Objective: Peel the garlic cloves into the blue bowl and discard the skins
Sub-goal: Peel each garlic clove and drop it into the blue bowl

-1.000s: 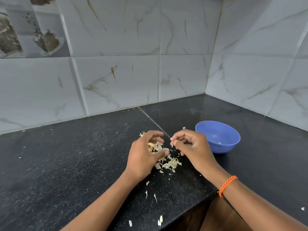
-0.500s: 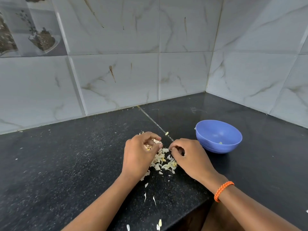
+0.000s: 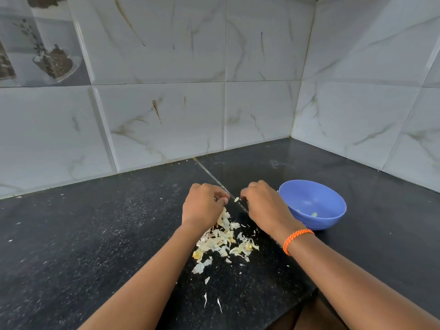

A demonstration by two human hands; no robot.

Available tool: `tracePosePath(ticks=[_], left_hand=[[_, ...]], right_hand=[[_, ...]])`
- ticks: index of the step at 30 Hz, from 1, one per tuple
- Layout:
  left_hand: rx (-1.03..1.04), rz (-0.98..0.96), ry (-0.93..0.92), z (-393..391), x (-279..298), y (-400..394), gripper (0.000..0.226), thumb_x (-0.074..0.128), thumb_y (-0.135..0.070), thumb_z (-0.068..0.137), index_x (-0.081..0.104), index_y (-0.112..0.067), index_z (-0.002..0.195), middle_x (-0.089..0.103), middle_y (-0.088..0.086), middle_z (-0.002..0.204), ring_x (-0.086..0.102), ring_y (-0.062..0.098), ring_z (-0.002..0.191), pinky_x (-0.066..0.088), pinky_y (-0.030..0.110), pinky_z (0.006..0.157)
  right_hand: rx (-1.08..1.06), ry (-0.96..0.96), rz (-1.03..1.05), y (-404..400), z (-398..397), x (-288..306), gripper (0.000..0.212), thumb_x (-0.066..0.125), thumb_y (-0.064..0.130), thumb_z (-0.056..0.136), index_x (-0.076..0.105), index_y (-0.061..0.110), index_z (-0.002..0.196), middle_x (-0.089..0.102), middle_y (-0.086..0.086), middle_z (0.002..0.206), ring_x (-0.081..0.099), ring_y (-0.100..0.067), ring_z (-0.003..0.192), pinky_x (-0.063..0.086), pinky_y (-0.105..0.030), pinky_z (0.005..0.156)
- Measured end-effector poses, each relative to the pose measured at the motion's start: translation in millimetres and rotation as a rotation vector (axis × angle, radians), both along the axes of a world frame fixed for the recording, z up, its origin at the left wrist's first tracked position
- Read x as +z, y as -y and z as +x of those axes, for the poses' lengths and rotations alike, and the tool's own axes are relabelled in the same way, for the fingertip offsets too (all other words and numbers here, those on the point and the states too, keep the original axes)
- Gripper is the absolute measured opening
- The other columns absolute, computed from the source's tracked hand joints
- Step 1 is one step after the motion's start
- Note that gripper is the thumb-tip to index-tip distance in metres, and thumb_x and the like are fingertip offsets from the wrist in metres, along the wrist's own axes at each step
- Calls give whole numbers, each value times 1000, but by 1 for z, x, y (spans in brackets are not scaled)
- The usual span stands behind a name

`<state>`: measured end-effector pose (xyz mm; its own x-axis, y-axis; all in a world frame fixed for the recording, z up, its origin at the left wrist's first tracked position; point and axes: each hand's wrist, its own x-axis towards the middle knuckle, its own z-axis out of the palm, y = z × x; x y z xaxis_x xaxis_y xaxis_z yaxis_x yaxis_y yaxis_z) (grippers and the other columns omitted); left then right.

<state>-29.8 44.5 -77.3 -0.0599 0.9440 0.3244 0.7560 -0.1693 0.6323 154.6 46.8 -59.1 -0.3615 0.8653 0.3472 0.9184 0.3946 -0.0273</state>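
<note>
carefully, the small clove (image 3: pixel 236 199) should be stripped over the skins (image 3: pixel 222 236); whether either curled hand's grip holds it cannot be told.

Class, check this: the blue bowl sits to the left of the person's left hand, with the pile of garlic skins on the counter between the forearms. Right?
Not quite. The head view shows the blue bowl beside the right hand, not left of the left hand. The garlic skins do lie between the forearms.

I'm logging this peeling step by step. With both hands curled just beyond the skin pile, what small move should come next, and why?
Probably pull the last skin off whatever the left hand and right hand are working; a pale scrap shows between them. The blue bowl sits beside the right hand, ready for the clove.
</note>
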Motion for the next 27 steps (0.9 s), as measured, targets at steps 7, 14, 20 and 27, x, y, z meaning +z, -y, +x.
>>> tracePosePath(ticks=[7, 14, 20, 27], left_hand=[[99, -155, -148, 25, 4, -27, 28, 66, -23, 98, 81, -40, 114, 55, 13, 131, 65, 36, 109, 56, 41, 93], [85, -128, -70, 20, 0, -31, 12, 72, -30, 96, 80, -39, 100, 68, 6, 120, 63, 24, 115, 53, 34, 77], [-1, -34, 208, 16, 12, -10, 18, 76, -23, 95, 83, -31, 80, 78, -11, 78, 74, 10, 75, 66, 41, 75], [-173, -99, 501, 15, 20, 38, 11, 82, -18, 95, 86, -23, 86, 82, -4, 85, 77, 16, 87, 63, 41, 92]], right_hand=[[-14, -12, -76, -37, -23, -16, 30, 63, -3, 95, 74, 13, 117, 62, -10, 114, 61, -32, 109, 49, -40, 71], [11, -174, -38, -37, -20, -20, 11, 59, 3, 100, 62, 14, 98, 54, -3, 97, 58, -30, 92, 45, -41, 67], [116, -713, -75, -8, -8, -15, 19, 78, 5, 91, 70, 23, 89, 72, 8, 81, 67, -11, 73, 58, -29, 67], [222, -1060, -160, 40, 7, -12, 22, 84, 3, 89, 71, 18, 99, 76, 2, 87, 74, -14, 83, 61, -24, 74]])
